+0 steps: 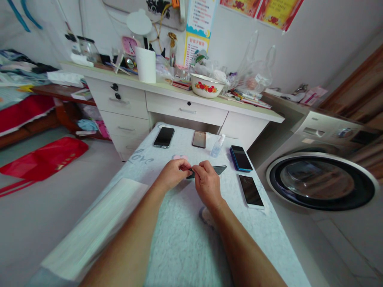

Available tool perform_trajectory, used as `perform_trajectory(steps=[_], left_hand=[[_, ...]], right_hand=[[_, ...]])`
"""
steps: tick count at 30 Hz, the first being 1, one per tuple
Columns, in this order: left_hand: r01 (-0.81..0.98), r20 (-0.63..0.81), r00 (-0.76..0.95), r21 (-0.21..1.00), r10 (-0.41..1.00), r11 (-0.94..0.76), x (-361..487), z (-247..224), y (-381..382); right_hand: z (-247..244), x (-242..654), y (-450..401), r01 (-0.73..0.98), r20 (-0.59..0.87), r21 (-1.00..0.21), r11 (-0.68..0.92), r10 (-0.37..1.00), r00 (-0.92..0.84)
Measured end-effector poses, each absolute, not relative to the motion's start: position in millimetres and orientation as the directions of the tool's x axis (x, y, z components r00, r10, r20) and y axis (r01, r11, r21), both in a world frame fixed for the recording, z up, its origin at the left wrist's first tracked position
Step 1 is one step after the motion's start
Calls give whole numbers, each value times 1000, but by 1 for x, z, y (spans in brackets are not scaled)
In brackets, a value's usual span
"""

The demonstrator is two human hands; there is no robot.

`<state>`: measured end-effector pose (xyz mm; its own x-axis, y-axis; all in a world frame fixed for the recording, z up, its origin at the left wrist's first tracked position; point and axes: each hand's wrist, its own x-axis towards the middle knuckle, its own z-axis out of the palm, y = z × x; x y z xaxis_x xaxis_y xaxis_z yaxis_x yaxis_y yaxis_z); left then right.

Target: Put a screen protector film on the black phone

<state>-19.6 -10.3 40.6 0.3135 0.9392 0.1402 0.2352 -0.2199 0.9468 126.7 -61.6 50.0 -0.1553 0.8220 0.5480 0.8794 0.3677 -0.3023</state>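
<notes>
A dark smartphone [220, 170] is tilted just above the cloth-covered table [179, 239], partly hidden by my fingers. My left hand [175, 174] is closed, thumb and fingers pinching at the phone's left end. My right hand [206, 181] has its fingers curled over the phone's middle, close to the left fingertips. Anything small between the fingertips is too hidden to make out. Beyond the hands lie a brown phone case [199, 139] and a clear spray bottle [218, 146], which stands upright. A pinkish item [178, 158] shows just behind my left hand.
A black-screened phone [164, 137] lies far left on the table. To the right are a blue-edged phone [241, 158] and a white phone [251, 191]. Behind stands a white desk [191, 107] with a flowered bowl [207, 85]; a washing machine [317, 167] is at right.
</notes>
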Motion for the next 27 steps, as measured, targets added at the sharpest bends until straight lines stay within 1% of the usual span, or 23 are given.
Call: perform_trajectory(steps=[9,17,27], left_hand=[[254,159,288,938,944,-235,-20,37,-9],[258,141,287,941,948,-218,-20,39,-10],[248,139,308,943,941,-221,-19,42,-11]], right_hand=[[52,145,-60,898,572,-299,324,813,-103],[49,156,-58,917,572,-307,254,820,-36],[51,129,-61,876,530,-325,356,836,-143]])
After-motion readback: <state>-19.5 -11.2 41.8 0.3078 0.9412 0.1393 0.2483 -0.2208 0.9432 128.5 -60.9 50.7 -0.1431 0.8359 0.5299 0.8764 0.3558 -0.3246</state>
